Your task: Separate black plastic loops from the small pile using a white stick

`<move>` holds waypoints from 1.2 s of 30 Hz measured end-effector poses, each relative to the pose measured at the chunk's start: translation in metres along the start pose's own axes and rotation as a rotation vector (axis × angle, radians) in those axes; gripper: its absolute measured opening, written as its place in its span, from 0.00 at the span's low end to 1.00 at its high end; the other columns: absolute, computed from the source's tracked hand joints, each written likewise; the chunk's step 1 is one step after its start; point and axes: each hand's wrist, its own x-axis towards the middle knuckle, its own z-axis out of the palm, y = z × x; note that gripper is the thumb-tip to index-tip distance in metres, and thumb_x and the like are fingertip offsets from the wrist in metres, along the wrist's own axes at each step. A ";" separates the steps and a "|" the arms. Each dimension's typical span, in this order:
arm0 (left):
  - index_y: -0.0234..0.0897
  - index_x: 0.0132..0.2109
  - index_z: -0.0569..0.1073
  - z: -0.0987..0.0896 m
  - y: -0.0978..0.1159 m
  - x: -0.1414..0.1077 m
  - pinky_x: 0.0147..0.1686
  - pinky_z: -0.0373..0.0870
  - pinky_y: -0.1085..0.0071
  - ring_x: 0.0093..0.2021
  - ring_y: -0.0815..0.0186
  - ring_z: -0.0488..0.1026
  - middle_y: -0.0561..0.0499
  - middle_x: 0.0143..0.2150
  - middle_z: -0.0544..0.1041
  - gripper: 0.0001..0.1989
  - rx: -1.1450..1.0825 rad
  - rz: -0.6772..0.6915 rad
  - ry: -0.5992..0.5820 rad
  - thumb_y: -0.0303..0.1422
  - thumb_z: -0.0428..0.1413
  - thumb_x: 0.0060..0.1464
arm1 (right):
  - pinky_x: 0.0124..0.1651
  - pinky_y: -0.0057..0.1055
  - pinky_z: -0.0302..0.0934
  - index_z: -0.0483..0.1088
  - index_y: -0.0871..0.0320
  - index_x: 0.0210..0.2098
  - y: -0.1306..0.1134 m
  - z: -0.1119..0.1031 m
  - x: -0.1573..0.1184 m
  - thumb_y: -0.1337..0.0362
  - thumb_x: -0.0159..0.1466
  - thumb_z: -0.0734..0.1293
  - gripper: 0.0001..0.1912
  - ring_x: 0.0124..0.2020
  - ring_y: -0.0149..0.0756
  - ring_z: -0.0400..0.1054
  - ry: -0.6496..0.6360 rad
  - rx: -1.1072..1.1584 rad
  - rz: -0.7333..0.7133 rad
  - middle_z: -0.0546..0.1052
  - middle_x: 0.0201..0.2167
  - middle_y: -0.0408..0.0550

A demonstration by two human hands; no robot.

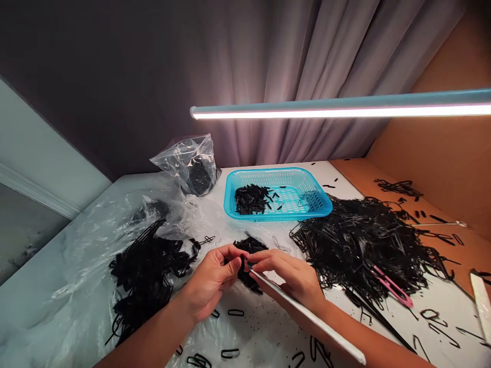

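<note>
My left hand (pixel 215 278) is closed, its thumb and forefinger pinching a small black piece (pixel 242 263). Against it, my right hand (pixel 293 276) meets the left fingertips, closed round a long, thin white-handled tool (pixel 322 317). The tool's tip is hidden among the fingers, so its kind cannot be made out. Below and behind both hands lies a small heap of black pieces (pixel 251 244). Several black wire-like loops (pixel 236 312) are scattered on the white table near my forearms.
A blue plastic basket (pixel 278 217) holds short black pieces. To the right spreads a large tangled black pile (pixel 368 245) with a pink-handled tool (pixel 395 289) on it. Another black pile (pixel 153 271) rests on clear plastic sheeting (pixel 88 255). Behind stands a clear bag (pixel 187 158); overhead hangs a lit tube lamp (pixel 337 111).
</note>
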 end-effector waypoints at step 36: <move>0.35 0.31 0.65 0.001 -0.005 0.000 0.24 0.52 0.81 0.23 0.78 0.55 0.57 0.25 0.61 0.14 -0.127 -0.005 -0.052 0.37 0.63 0.49 | 0.38 0.29 0.67 0.68 0.60 0.36 -0.004 0.006 0.000 0.71 0.66 0.63 0.03 0.39 0.34 0.73 0.036 -0.080 -0.154 0.78 0.41 0.53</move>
